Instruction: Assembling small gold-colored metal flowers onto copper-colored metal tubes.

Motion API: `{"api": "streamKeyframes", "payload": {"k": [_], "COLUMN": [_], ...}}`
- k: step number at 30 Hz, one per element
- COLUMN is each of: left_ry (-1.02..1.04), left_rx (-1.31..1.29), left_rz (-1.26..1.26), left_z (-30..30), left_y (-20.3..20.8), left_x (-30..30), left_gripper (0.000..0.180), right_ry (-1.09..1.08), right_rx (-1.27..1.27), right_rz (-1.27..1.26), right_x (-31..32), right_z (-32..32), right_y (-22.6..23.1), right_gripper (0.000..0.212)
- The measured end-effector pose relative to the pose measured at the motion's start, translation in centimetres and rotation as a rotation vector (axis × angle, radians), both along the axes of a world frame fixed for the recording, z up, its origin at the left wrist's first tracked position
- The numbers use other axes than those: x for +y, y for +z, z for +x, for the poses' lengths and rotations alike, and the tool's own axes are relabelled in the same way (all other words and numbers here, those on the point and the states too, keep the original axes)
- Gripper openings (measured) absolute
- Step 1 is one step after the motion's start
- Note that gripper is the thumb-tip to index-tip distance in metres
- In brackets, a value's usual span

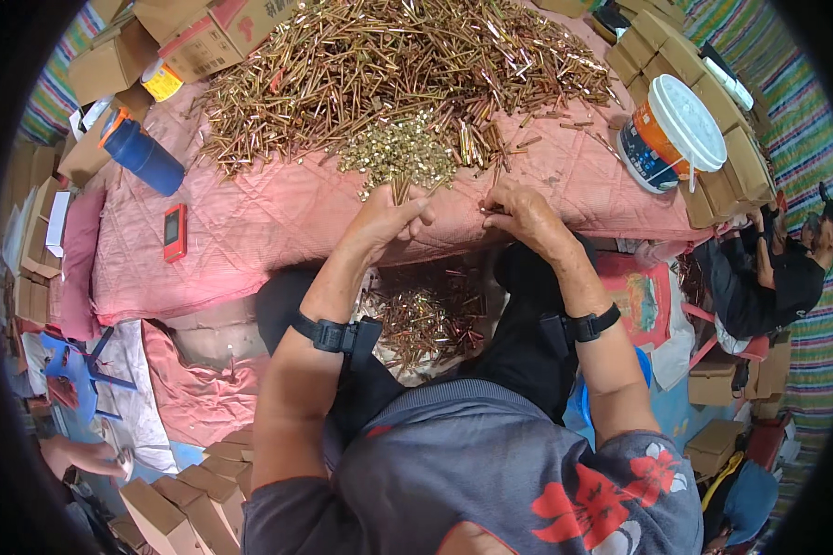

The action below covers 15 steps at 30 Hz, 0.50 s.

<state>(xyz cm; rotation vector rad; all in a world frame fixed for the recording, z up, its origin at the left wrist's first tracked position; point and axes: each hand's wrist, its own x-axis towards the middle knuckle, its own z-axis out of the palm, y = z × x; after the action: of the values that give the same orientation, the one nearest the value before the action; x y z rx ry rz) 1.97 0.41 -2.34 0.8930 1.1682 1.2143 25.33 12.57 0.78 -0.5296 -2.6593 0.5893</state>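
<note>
My left hand (386,220) is closed round a few thin brass-coloured metal rods (400,191), whose ends stick out past the fingers. To its right, my right hand (525,218) is closed in a pinch, with a small dark piece at the fingertips too small to name. The hands are apart, over the near edge of a pink quilted cover (278,217). Just beyond them lies a heap of small shiny gold pieces that look like nuts (398,153). Behind it spreads a large pile of loose brass-coloured rods (407,65).
A blue bottle (144,157) and a red device (175,232) are on the left. On the right stands a white-lidded bucket (673,134) beside cardboard boxes (745,166). More rods (426,324) lie below, between my legs. Another person (773,277) sits at far right.
</note>
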Motion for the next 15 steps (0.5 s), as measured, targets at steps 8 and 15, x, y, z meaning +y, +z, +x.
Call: {"api": "streamKeyframes", "payload": {"k": [8, 15], "left_ry": [0.131, 0.145], "left_rx": [-0.084, 0.004], "left_rz": [0.015, -0.005], "left_z": [0.7, -0.3], "left_y": [1.0, 1.1], "left_x": [-1.4, -1.9], "left_gripper": [0.014, 0.015], "right_ry": [-0.228, -0.084], "right_rx": [0.236, 0.269], "right_rz": [-0.511, -0.808], "right_x": [0.8, -0.5], "right_z": [-0.3, -4.2], "right_y": [0.2, 0.6], "right_gripper": [0.012, 0.016]}}
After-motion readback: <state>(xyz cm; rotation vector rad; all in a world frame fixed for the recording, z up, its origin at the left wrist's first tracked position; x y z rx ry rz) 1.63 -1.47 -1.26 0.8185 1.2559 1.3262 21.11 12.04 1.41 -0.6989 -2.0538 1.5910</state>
